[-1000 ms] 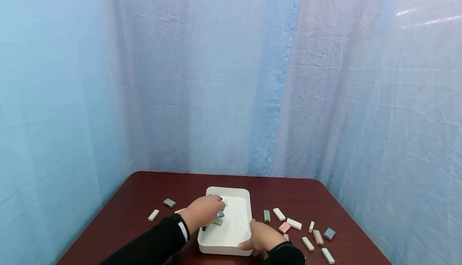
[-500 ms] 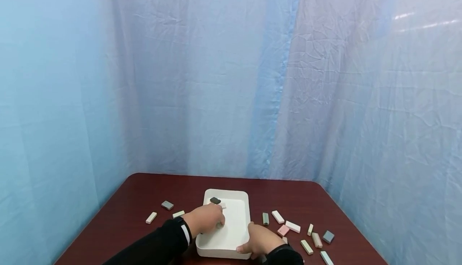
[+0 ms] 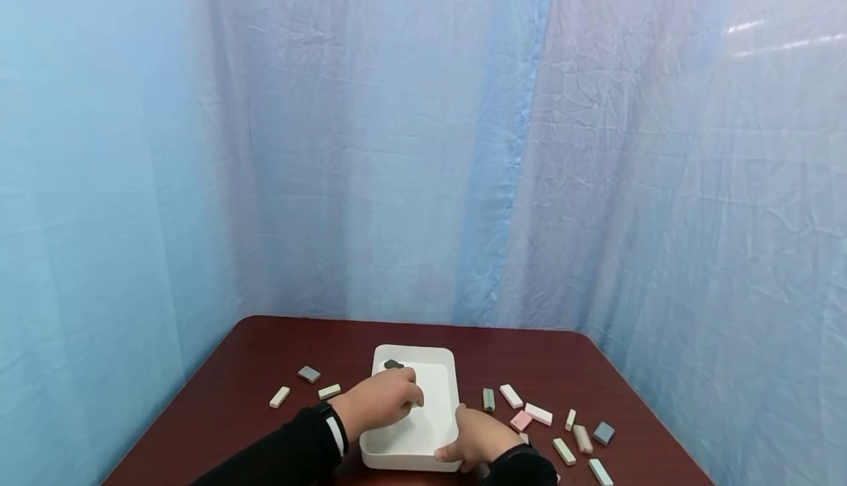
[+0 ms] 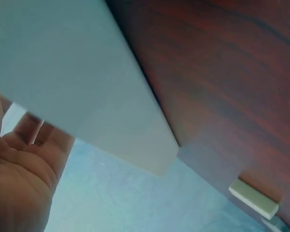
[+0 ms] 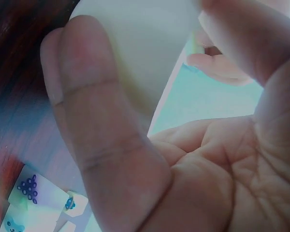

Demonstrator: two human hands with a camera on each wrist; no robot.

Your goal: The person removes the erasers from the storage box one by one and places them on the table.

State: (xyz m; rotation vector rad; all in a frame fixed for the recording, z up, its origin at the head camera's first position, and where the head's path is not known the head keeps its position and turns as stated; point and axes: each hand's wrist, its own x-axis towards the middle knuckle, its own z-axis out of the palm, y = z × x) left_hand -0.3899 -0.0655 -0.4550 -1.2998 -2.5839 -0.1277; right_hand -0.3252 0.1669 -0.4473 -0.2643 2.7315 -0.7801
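At the white tray, fingers of the left hand pinch a pale tile, and the right hand's clamp the tray.

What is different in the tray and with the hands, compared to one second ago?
The left hand has moved toward the person and slightly right over the white tray. A dark block now shows near the tray's far left corner; a blue block seen beneath that hand is out of sight. Whether its fingers hold something is unclear. The right hand still grips the tray, which stayed.
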